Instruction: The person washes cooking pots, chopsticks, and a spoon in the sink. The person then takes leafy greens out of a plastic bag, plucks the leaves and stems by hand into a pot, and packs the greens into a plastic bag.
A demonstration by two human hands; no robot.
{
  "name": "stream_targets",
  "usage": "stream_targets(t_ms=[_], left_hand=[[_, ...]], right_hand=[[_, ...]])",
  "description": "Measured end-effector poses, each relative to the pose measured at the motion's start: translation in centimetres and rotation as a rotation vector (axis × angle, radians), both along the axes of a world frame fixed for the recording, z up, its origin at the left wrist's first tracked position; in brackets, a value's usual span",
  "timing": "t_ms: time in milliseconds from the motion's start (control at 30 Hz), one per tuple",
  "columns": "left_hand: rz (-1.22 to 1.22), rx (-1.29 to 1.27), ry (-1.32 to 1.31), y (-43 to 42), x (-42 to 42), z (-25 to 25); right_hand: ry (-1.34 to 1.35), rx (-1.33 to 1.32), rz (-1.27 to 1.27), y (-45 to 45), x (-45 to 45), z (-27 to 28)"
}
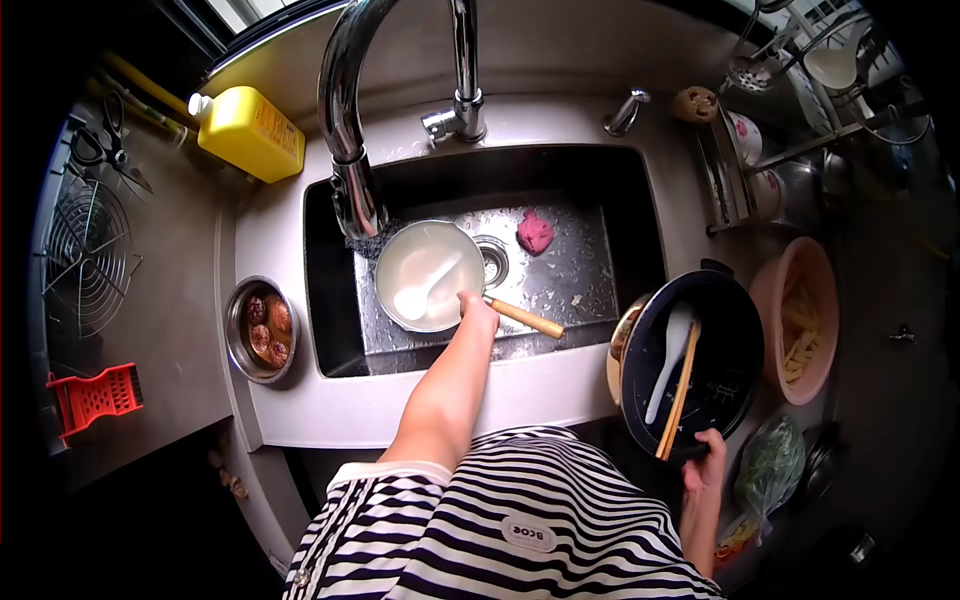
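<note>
In the sink stands a saucepan (388,262) with a wooden handle (530,318), holding cloudy whitish liquid and a white spoon (412,301). My left hand (479,312) is closed at the saucepan's near rim, by the base of the handle; part of its grip is hidden. On the right, my right hand (706,458) grips the lower rim of a dark pot (735,340), which is tilted over the counter edge. Inside that pot lie a pale spoon (668,365) and wooden chopsticks (680,390).
The faucet (345,150) arches over the sink's left side. A pink scrubber (535,232) lies by the drain. A metal bowl (236,335) with reddish-brown pieces, a yellow jug (250,132), a red grater (97,398), a pink basin (828,330) and a bagged green vegetable (772,465) stand around.
</note>
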State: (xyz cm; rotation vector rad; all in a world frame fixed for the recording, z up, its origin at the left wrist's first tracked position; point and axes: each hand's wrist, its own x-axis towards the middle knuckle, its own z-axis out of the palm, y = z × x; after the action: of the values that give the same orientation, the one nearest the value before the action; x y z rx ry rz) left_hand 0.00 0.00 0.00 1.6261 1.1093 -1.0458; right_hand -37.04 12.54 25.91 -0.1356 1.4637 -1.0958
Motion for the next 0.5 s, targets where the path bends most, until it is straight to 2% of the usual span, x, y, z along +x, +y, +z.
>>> stream_targets(t_ms=[67, 100, 133, 167, 267, 400, 500], left_hand=[[0.121, 0.134, -0.105, 0.0, -1.4, -0.9], [0.168, 0.141, -0.158, -0.1, -0.4, -0.1], [0.213, 0.145, -0.212, -0.2, 0.5, 0.2], [0.383, -0.025, -0.168, -0.7, 0.3, 0.4], [0.393, -0.310, -0.189, -0.4, -0.2, -4.7], [0.352, -0.363, -0.089, -0.4, 1.3, -5.8], [0.293, -0.435, -0.045, -0.5, 2.1, -3.2]], right_hand=[[0.058, -0.018, -0.063, 1.0, 0.1, 1.6], [0.017, 0.004, -0.095, 0.7, 2.1, -0.6], [0.025, -0.003, -0.106, 1.1, 1.5, -0.5], [0.032, -0.017, -0.118, 1.5, 0.9, -0.6], [0.028, -0.007, -0.150, 2.5, -0.4, -0.3], [-0.014, 0.029, -0.193, 2.6, 1.0, 0.9], [-0.074, 0.037, -0.200, 3.6, -0.2, -0.7]])
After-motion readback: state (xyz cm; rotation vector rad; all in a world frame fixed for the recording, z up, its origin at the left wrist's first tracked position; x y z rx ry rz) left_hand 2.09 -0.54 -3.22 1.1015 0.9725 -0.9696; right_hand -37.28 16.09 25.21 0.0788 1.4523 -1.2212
